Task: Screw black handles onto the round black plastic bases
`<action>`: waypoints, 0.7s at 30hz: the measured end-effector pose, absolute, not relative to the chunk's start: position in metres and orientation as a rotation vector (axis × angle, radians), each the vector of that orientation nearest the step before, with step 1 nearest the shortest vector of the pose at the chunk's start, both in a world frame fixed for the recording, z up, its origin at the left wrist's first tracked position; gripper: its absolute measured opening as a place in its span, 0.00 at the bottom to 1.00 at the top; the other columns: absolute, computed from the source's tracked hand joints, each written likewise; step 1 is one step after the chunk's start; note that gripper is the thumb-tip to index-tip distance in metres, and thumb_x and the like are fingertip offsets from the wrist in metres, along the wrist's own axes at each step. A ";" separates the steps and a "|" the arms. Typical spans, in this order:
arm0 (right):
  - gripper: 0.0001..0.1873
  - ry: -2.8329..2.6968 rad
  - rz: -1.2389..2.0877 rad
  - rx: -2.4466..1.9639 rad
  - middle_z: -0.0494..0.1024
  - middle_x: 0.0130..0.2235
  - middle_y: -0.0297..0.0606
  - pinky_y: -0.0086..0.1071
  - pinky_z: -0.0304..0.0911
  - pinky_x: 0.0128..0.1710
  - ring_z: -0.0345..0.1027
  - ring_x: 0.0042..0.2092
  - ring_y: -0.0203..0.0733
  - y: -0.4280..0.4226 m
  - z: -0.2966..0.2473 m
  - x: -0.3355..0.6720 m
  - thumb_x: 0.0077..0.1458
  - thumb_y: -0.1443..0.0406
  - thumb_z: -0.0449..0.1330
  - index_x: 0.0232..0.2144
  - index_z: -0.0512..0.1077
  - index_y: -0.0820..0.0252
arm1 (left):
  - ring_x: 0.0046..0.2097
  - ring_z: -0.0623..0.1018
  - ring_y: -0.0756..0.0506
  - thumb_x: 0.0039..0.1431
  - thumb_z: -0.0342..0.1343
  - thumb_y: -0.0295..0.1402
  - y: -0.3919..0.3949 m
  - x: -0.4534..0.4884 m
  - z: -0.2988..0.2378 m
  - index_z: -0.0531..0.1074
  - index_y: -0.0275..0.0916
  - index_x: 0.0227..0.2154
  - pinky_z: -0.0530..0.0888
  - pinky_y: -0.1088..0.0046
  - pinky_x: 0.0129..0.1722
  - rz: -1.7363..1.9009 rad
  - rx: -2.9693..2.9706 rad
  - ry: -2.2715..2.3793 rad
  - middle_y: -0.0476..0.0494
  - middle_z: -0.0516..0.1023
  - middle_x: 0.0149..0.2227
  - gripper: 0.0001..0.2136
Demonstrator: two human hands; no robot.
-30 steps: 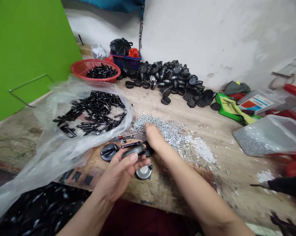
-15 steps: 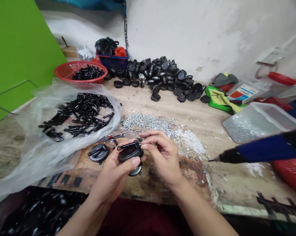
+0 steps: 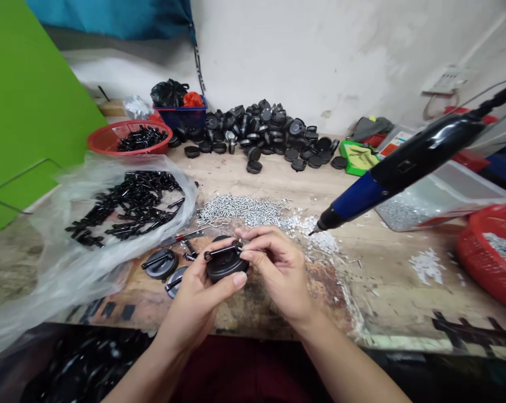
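Observation:
My left hand [image 3: 196, 288] holds a round black disc [image 3: 225, 267] with its fingers under the rim and its thumb across the front. A slim black lever [image 3: 219, 252] lies across the top of the disc. My right hand [image 3: 280, 271] pinches the lever's right end between thumb and forefinger; anything small in that pinch is hidden. Two more round discs [image 3: 159, 263] [image 3: 176, 281] with black bars lie on the bench just left of my hands. A pile of small silver screws [image 3: 240, 207] spreads just beyond my fingers.
A blue-and-black electric screwdriver [image 3: 387, 173] hangs over the wooden bench [image 3: 387, 268], tip right of my hands. Black parts fill a plastic bag [image 3: 68, 274] and red basket [image 3: 110, 140]. Black discs [image 3: 253, 126] heap at the back. A screw-filled clear box [image 3: 441, 201] stands right.
My right hand has left the screw pile and joined the disc, pinching the lever. The electric screwdriver has swung in from the right, and the view has shifted.

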State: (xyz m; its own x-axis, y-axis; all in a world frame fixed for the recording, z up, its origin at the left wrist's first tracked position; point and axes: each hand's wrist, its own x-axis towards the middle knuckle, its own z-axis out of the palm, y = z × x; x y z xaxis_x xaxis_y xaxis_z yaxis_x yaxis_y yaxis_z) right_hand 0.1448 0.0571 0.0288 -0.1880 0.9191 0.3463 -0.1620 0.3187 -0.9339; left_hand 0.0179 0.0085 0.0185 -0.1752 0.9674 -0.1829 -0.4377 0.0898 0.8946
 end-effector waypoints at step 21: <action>0.15 -1.369 1.467 -0.972 0.79 0.44 0.38 0.44 0.69 0.50 0.74 0.46 0.44 0.035 0.016 0.190 0.52 0.64 0.62 0.44 0.74 0.51 | 0.50 0.74 0.43 0.41 0.69 0.30 0.000 0.053 0.016 0.74 0.42 0.43 0.70 0.72 0.49 1.219 0.716 1.151 0.45 0.77 0.46 0.22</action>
